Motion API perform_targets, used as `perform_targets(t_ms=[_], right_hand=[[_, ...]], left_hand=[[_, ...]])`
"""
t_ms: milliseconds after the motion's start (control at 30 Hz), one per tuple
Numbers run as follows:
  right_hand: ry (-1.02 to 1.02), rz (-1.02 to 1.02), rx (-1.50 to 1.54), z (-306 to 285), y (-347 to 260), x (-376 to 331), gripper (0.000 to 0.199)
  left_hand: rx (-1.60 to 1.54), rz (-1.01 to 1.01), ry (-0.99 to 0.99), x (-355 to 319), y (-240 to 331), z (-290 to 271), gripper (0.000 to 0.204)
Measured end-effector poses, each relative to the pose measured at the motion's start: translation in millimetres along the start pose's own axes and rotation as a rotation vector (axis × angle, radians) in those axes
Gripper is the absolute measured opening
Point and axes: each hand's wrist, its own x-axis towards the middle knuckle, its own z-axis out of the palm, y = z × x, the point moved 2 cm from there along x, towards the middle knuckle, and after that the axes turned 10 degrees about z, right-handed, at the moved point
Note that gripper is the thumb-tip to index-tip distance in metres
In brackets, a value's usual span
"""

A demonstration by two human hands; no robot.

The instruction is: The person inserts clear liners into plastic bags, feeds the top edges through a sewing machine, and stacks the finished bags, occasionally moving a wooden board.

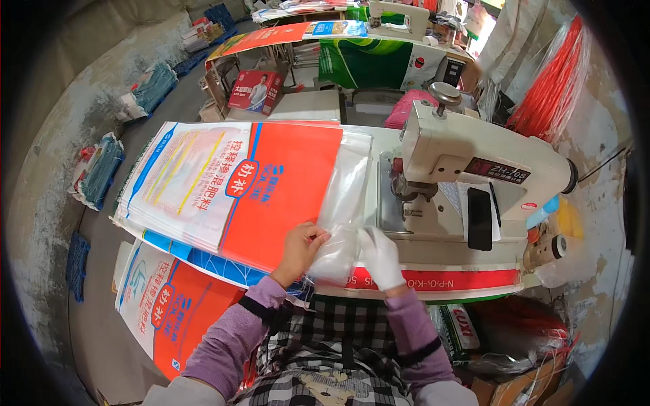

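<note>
Head cam: L hand (pixel 302 250) pinches clear film (pixel 340 249), R hand (pixel 381 258) touching, grip unclear.

a white work table (pixel 433 260), with a glossy red band printed along its near edge, carries a thick, flat stack of orange-and-white printed sacks (pixel 298 176) on its left part. a crinkled clear plastic liner (pixel 349 176) reaches from the stack's right end over the tabletop. to the right stands a cream metal sewing machine (pixel 437 145); near its base, a black rectangular phone (pixel 480 220) and a slim black pen (pixel 494 203) lie by a thin white sheet (pixel 463 199).
</note>
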Motion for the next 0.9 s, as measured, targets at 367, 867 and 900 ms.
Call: perform_targets(t_ms=[367, 867, 900], right_hand=[[0.083, -0.069, -0.177, 46, 49, 12, 0.027], [-0.119, 0.065, 0.278, 109, -20, -16, 0.012], [-0.124, 0.063, 0.276, 117, -17, -15, 0.012]], left_hand=[[-0.266, -0.070, 0.525, 10, 19, -46, 0.013], [0.412, -0.068, -0.142, -11, 13, -69, 0.035], [0.504, -0.083, -0.244, -10, 13, -77, 0.024]])
